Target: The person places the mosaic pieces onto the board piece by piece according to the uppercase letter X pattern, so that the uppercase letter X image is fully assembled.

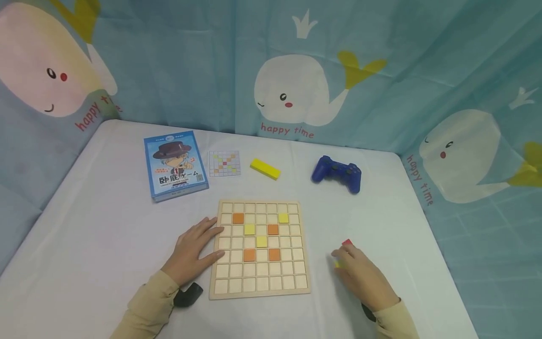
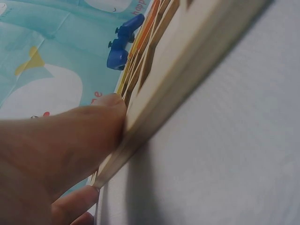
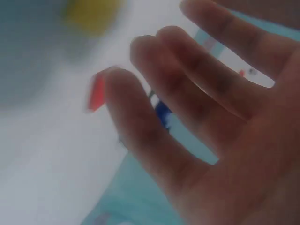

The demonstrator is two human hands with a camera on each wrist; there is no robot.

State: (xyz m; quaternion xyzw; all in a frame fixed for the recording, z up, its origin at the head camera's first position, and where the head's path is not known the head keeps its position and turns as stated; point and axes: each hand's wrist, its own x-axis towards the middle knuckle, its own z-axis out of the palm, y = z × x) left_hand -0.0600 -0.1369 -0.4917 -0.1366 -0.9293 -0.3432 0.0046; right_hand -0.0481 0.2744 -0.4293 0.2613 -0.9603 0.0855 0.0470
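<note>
A square wooden grid board (image 1: 260, 296) lies in front of me, with three yellow tiles (image 1: 261, 241) and several orange tiles (image 1: 249, 255) in its cells. My left hand (image 1: 192, 254) rests along the board's left side, fingertips and thumb on its rim; the left wrist view shows the thumb (image 2: 93, 124) lying against the wooden edge. To the right of the board, my right hand (image 1: 364, 275) hovers low with loosely extended fingers. A red tile (image 1: 347, 242) shows just past its index fingertip, and a yellow piece (image 1: 338, 264) peeks out, partly hidden by the hand. Both are blurred in the right wrist view.
Behind the board lie a printed pattern card (image 1: 224, 164), a yellow bar (image 1: 265, 169) and a blue game controller (image 1: 336, 174). A blue game box (image 1: 175, 165) is at the back left. A whale-print curtain (image 1: 203, 70) hangs behind the white table (image 1: 84, 235).
</note>
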